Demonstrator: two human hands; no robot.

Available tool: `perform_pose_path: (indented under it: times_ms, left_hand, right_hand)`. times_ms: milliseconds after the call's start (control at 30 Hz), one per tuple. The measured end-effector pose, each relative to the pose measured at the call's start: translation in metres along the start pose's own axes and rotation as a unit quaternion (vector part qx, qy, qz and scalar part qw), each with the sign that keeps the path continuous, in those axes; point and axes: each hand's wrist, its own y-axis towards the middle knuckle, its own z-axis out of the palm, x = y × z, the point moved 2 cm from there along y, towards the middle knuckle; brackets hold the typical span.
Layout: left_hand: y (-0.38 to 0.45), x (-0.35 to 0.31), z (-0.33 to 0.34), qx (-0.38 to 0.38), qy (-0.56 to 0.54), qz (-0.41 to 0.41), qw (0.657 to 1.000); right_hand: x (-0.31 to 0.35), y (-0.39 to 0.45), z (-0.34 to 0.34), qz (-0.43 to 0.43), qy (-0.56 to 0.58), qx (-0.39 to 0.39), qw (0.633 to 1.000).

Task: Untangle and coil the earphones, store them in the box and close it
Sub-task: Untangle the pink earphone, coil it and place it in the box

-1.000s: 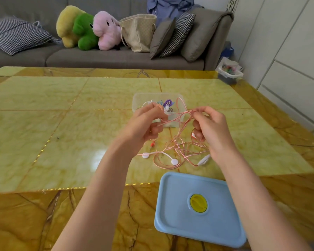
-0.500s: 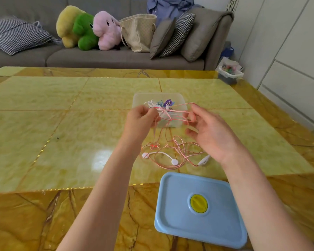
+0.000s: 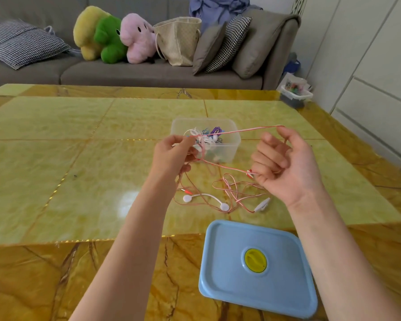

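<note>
Pink-corded earphones (image 3: 227, 193) with white earbuds lie partly tangled on the table between my hands. My left hand (image 3: 174, 154) pinches the cord above the table. My right hand (image 3: 285, 165) is held palm-up to the right, with the cord looped over its fingertips and held under its lower fingers. A taut stretch of cord runs between the two hands. Behind them stands a clear plastic box (image 3: 232, 147) holding other coloured earphones. Its light blue lid (image 3: 257, 267) with a yellow button lies near the table's front edge.
The table (image 3: 79, 158) is glossy yellow-green marble. Behind it stands a grey sofa (image 3: 137, 75) with cushions, plush toys and a beige bag. A small container (image 3: 296, 93) sits on the floor at the far right, beside white cabinets.
My hands have drawn apart. The right hand moved right and turned palm-up, pulling a length of pink cord taut out of the tangle. More cord is lifted off the table.
</note>
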Motion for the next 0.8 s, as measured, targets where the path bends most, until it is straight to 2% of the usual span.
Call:
perform_pose_path:
  times_ms: [67,133,167,233,300,367,433,467,500,567,633,733,800]
  left_hand:
    - [0.003,0.000,-0.008,-0.023,-0.046,-0.018,0.999]
    - [0.007,0.000,-0.014,-0.041,-0.058,-0.035,0.997]
    - [0.008,0.000,-0.015,-0.041,-0.042,-0.043,0.997]
    - [0.008,0.000,-0.013,-0.024,0.009,-0.049,0.998]
    - [0.004,-0.001,-0.007,0.010,0.028,-0.063,0.998]
    - [-0.002,-0.003,-0.001,0.058,-0.001,-0.089,0.994]
    - [-0.005,-0.005,0.003,0.088,-0.018,-0.102,0.991]
    - [-0.005,-0.005,0.005,0.098,-0.026,-0.101,0.990]
    - [-0.007,-0.006,0.006,0.109,-0.038,-0.099,0.988]
    - [-0.010,-0.008,0.009,0.131,-0.050,-0.095,0.986]
    - [-0.010,-0.008,0.011,0.150,-0.036,-0.089,0.984]
    - [-0.013,-0.011,0.014,0.196,-0.057,-0.082,0.976]
    - [-0.015,-0.014,0.013,0.212,-0.115,-0.089,0.966]
  right_hand:
    - [0.003,0.000,-0.003,-0.006,-0.095,-0.045,0.994]
    - [0.003,0.002,-0.010,-0.039,-0.231,-0.129,0.964]
    - [0.002,0.002,-0.012,-0.069,-0.315,-0.174,0.930]
    - [-0.002,0.003,-0.014,-0.125,-0.479,-0.231,0.837]
    - [-0.005,0.005,-0.013,-0.147,-0.605,-0.220,0.751]
    - [-0.011,0.006,-0.011,-0.144,-0.676,-0.187,0.698]
    - [-0.014,0.006,-0.006,-0.216,-0.719,-0.169,0.638]
    - [-0.016,0.005,0.000,-0.259,-0.713,-0.153,0.634]
    - [-0.019,0.002,0.007,-0.279,-0.696,-0.129,0.649]
    - [-0.027,0.002,0.012,-0.247,-0.667,-0.087,0.697]
    - [-0.035,0.003,0.012,-0.200,-0.652,-0.064,0.728]
    - [-0.035,0.005,0.011,-0.200,-0.598,-0.093,0.771]
    - [-0.030,0.004,0.010,-0.192,-0.523,-0.103,0.824]
